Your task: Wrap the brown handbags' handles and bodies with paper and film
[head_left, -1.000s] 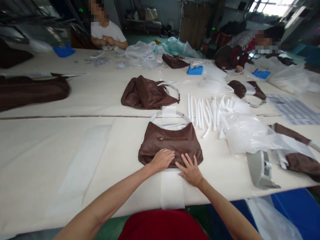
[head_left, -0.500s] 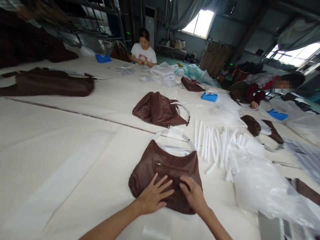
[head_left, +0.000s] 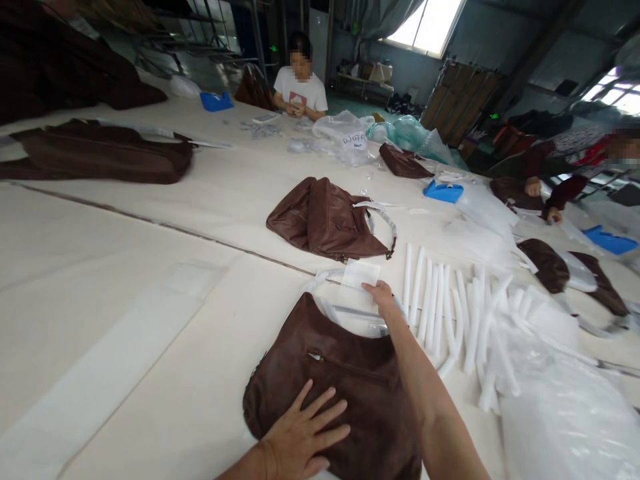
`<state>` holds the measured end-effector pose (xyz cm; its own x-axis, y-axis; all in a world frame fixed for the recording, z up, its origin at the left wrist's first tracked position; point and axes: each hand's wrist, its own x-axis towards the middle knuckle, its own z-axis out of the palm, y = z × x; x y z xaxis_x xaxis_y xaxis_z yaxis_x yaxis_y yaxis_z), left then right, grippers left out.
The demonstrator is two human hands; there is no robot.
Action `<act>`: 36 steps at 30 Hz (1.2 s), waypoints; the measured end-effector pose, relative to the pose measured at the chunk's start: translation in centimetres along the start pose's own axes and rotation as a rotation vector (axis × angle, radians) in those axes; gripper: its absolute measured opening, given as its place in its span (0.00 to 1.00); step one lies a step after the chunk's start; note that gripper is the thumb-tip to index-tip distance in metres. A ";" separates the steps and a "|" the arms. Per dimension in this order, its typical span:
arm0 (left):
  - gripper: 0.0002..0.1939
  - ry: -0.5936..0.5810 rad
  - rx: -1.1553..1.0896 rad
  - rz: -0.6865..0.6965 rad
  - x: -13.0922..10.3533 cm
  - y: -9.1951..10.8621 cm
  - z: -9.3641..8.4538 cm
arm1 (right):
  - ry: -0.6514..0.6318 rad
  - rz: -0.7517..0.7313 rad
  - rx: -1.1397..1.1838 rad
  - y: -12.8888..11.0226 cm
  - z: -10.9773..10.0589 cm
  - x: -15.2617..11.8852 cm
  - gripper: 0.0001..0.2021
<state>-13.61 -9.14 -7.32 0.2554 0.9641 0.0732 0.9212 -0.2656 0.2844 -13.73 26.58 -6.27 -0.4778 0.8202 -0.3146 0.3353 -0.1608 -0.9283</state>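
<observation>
A brown leather shoulder bag [head_left: 295, 360] lies flat on the table, its small zip showing on the upper part. My left hand [head_left: 305, 427] rests on the bag's lower front, palm down with fingers spread. Above the bag's opening, my right hand [head_left: 381, 297] pinches the corner of a small thin white sheet [head_left: 361, 273] beside the wrapped handle [head_left: 325, 283]. My right forearm covers the bag's right edge and part of the handle.
Right of the bag lie several white foam tubes [head_left: 435, 307] and a clear plastic bag [head_left: 560, 407]. Another brown bag [head_left: 330, 220] lies beyond. A long brown bag [head_left: 115, 153] is far left. Two people sit or lean across the table [head_left: 150, 280], near blue pieces [head_left: 444, 192].
My right hand has left the bag's front and reached forward to the white sheet by the handle. My left hand stays spread on the bag. The view has shifted somewhat.
</observation>
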 end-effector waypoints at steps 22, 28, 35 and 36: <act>0.22 0.132 -0.114 -0.036 1.0 0.1 0.5 | -0.364 -1.145 -1.006 8.5 -4.9 -24.3 0.35; 0.19 0.103 -0.183 -0.042 1.1 0.2 0.6 | -0.350 -1.113 -1.125 10.2 -4.8 -24.8 0.36; 0.14 0.273 -0.371 -0.014 0.2 0.3 -0.7 | -0.436 -1.022 -1.163 10.4 -4.9 -25.1 0.36; 0.12 0.321 -0.405 -0.052 0.0 0.3 -1.2 | -0.442 -1.010 -1.161 10.4 -5.0 -25.1 0.36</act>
<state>-13.64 -9.19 -6.04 0.0510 0.9458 0.3207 0.7268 -0.2554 0.6376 5.80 7.02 -7.02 -0.9934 0.0774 0.0851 0.0591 0.9781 -0.1995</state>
